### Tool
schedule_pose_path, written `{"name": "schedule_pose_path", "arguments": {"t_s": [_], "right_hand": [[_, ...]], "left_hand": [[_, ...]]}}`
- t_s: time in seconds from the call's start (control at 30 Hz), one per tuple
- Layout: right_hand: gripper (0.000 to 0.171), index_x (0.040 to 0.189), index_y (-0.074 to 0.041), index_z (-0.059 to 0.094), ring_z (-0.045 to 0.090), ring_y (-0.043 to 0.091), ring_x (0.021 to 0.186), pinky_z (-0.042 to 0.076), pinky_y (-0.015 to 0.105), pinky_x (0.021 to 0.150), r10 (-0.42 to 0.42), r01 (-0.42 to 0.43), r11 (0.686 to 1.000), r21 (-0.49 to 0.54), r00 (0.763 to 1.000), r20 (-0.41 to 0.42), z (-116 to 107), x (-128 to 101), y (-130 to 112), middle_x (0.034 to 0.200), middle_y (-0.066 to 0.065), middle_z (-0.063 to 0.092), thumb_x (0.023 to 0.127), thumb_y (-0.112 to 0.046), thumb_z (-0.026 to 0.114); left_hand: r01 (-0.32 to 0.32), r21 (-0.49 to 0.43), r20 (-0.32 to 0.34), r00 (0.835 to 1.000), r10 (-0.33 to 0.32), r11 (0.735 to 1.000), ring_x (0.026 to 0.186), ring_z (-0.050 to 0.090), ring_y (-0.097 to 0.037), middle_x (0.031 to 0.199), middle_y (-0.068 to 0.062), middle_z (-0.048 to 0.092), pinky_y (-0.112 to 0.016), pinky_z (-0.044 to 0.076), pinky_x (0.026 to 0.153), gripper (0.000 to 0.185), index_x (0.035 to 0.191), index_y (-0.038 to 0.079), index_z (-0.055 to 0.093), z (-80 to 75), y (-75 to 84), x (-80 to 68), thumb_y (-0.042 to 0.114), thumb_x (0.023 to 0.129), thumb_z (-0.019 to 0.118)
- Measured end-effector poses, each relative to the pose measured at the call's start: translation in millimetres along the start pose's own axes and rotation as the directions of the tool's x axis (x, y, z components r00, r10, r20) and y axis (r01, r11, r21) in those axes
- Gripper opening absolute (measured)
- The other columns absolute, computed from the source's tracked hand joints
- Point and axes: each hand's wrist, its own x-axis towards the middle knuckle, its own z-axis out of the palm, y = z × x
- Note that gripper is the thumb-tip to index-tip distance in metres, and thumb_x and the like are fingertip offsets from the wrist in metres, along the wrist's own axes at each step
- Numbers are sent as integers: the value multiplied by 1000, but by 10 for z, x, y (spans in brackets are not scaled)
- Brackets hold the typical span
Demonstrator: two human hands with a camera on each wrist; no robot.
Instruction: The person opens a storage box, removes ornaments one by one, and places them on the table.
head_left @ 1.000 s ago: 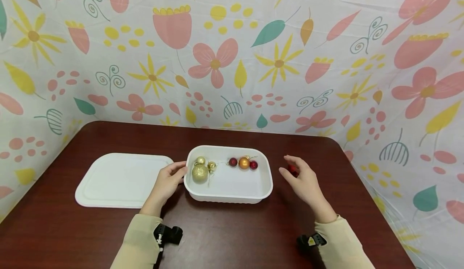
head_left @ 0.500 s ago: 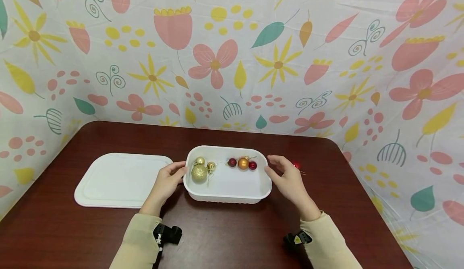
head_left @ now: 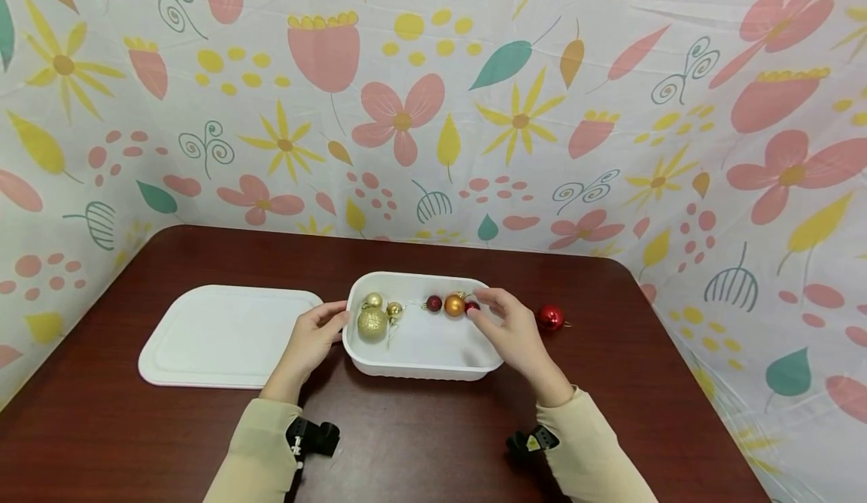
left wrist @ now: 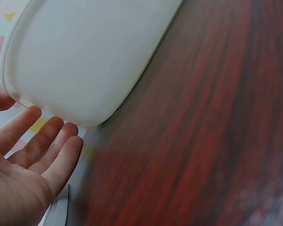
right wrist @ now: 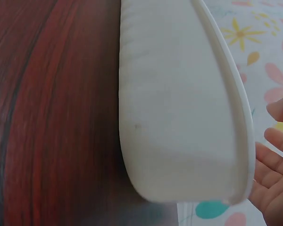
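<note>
A white plastic container [head_left: 423,349] stands on the table. My left hand [head_left: 313,343] grips its left end, thumb at the rim and fingers against the outer wall; the left wrist view shows the fingertips [left wrist: 74,143] at that end. Inside on the left lie gold Christmas baubles [head_left: 372,324]; on the right are a dark red bauble [head_left: 433,303], an orange one [head_left: 454,306] and another red one [head_left: 472,306], partly covered by my right hand [head_left: 515,336]. That hand hovers over the container's right end, fingers apart, holding nothing visible.
A shiny red bauble [head_left: 550,318] lies on the brown table [head_left: 406,443], right of the container. The white lid [head_left: 226,333] lies flat to the left. A flower-printed curtain [head_left: 406,111] hangs behind the table.
My right hand has moved left, from around the red bauble on the table to over the container's right end, leaving that bauble uncovered. The left hand has stayed put.
</note>
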Motion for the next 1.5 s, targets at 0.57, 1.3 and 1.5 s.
{"name": "schedule_pose_path", "arguments": {"t_s": [0.57, 1.3, 1.5], "right_hand": [[29, 111, 0, 64, 63, 34, 104, 52, 50, 91, -96, 92, 994, 53, 993, 64, 285, 75, -138, 110, 18, 66, 86, -12, 69], [36, 118, -5, 63, 61, 26, 110, 51, 41, 97, -90, 85, 996, 34, 980, 180, 627, 156, -322, 115, 14, 66, 85, -18, 70], [37, 117, -1, 62, 61, 28, 108, 52, 44, 94, -112, 103, 993, 54, 973, 203, 716, 170, -359, 115, 18, 65, 84, -16, 70]], "left_hand": [[-11, 4, 0, 1000, 11, 1000, 107, 61, -29, 122, -25, 59, -20, 57, 77, 35, 125, -4, 57, -3, 17, -2, 15, 96, 55], [-4, 9, -5, 1000, 4, 1000, 105, 62, -28, 121, -25, 60, -21, 57, 76, 33, 124, -3, 58, -1, 23, 8, 13, 95, 55], [-1, 13, -3, 1000, 1, 1000, 101, 63, -22, 121, -24, 60, -21, 57, 76, 34, 125, -2, 58, 2, 16, 4, 14, 95, 55]]}}
